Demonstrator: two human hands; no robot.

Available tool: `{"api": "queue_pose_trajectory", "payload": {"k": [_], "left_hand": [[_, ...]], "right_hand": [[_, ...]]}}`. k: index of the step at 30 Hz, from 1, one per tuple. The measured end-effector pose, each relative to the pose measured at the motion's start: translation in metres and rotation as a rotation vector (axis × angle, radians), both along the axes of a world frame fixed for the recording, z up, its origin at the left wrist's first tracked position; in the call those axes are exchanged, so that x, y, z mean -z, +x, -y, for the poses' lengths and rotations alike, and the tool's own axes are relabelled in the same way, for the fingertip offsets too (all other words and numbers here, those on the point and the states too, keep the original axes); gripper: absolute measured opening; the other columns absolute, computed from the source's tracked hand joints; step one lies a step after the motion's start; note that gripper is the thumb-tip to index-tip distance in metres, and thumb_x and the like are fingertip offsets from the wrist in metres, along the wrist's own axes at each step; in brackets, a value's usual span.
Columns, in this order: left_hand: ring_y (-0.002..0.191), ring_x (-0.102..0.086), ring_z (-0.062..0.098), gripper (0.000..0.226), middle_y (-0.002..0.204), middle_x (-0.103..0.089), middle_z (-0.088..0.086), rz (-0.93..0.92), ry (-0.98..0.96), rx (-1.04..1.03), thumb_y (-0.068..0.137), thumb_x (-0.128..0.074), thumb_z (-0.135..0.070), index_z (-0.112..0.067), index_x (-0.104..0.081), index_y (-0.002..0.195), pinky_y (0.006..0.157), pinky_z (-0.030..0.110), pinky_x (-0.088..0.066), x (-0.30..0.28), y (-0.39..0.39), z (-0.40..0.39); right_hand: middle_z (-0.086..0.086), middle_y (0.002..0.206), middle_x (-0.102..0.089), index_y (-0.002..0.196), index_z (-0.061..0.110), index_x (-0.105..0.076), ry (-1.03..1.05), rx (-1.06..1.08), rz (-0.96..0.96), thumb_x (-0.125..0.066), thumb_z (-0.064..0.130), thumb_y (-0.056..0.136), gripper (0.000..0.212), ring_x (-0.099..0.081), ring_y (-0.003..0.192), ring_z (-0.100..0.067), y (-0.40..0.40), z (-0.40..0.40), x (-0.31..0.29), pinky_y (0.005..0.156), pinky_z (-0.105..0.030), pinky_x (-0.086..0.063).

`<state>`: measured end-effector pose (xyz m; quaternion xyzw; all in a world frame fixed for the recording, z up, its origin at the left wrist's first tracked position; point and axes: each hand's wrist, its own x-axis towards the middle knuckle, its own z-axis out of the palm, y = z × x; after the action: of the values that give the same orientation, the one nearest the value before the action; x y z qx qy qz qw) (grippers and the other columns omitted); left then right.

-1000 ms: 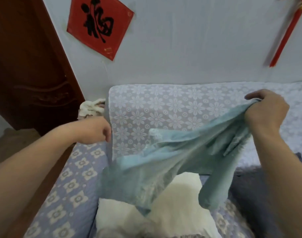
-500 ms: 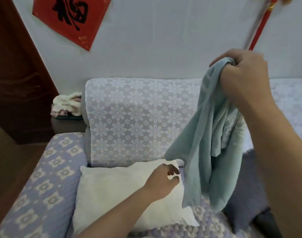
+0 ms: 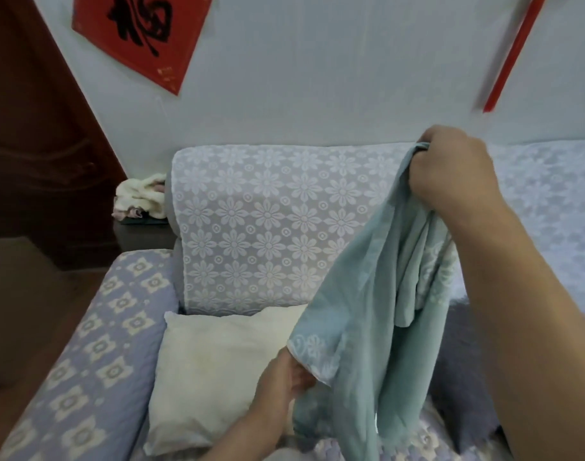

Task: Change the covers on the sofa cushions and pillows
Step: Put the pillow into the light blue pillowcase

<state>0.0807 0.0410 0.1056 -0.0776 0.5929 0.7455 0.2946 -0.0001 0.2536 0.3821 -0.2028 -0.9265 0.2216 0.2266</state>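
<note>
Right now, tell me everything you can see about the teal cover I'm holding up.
The teal cover is a thin, soft-looking cloth, pale blue-green, with a white floral pattern showing on turned-over parts. It hangs crumpled in loose vertical folds, not spread flat. The right hand grips its top edge, bunched, in front of the sofa back; the left hand pinches a lower patterned edge. It drapes partly in front of the bare white pillow.

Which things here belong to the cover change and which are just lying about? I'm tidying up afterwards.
Job: teal cover, gripped by the right hand and left hand; bare white pillow on the sofa seat.

Lying about: crumpled cloth beside the sofa; red wall hanging; dark grey cushion.
</note>
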Motion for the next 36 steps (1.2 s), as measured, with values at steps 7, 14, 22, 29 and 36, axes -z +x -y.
{"api": "queue_pose_trajectory", "payload": {"k": [7,14,22,29,36], "left_hand": [[0.127,-0.052,0.005,0.067,0.133,-0.048,-0.026,-0.424,-0.514,0.323,0.081,-0.074,-0.038,-0.033,-0.04,0.138,0.107,0.025,-0.043,0.03,0.022,-0.043],[0.083,-0.068,0.031,0.01,0.076,-0.071,0.006,-0.349,-0.833,-0.335,0.082,-0.063,-0.019,-0.015,-0.068,0.075,0.068,0.038,-0.051,-0.014,-0.083,0.07],[0.094,-0.061,0.045,0.025,0.1,-0.066,0.023,-0.944,-1.376,-0.429,0.089,-0.053,-0.022,-0.01,-0.074,0.098,0.078,0.046,-0.049,-0.199,-0.201,0.197],[0.063,-0.059,0.013,0.019,0.074,-0.063,0.0,-0.833,-0.571,-0.432,0.084,-0.058,-0.009,-0.023,-0.07,0.081,0.057,0.029,-0.044,-0.204,-0.139,0.247],[0.07,-0.056,0.007,0.019,0.075,-0.061,-0.007,-0.667,-1.264,0.697,0.081,-0.059,-0.038,-0.02,-0.052,0.077,0.063,0.025,-0.042,0.003,-0.051,0.34]], "right_hand": [[-0.015,0.1,-0.053,0.111,0.006,-0.058,-0.16,-0.087,0.043,-0.039,0.006,0.091,0.027,-0.051,0.085,-0.033,-0.013,0.008,0.011,0.071,-0.034,-0.042],[-0.016,0.115,-0.063,0.104,0.021,-0.071,0.093,0.022,0.096,-0.046,-0.004,0.084,0.04,-0.057,0.099,-0.038,0.003,-0.065,0.016,0.085,-0.039,-0.051],[-0.026,0.096,-0.066,0.102,0.004,-0.071,0.221,0.094,0.035,-0.053,-0.01,0.077,0.034,-0.061,0.089,-0.045,-0.016,-0.093,0.07,0.075,-0.043,-0.05],[-0.028,0.085,-0.061,0.083,0.001,-0.061,-0.038,0.173,-0.237,-0.042,-0.006,0.072,0.023,-0.045,0.071,-0.035,0.033,-0.049,0.144,0.06,-0.038,-0.029],[-0.021,0.088,-0.065,0.094,0.009,-0.075,-0.009,0.262,0.472,-0.044,0.006,0.075,0.036,-0.06,0.082,-0.042,0.126,-0.004,0.339,0.069,-0.044,-0.049]]}}
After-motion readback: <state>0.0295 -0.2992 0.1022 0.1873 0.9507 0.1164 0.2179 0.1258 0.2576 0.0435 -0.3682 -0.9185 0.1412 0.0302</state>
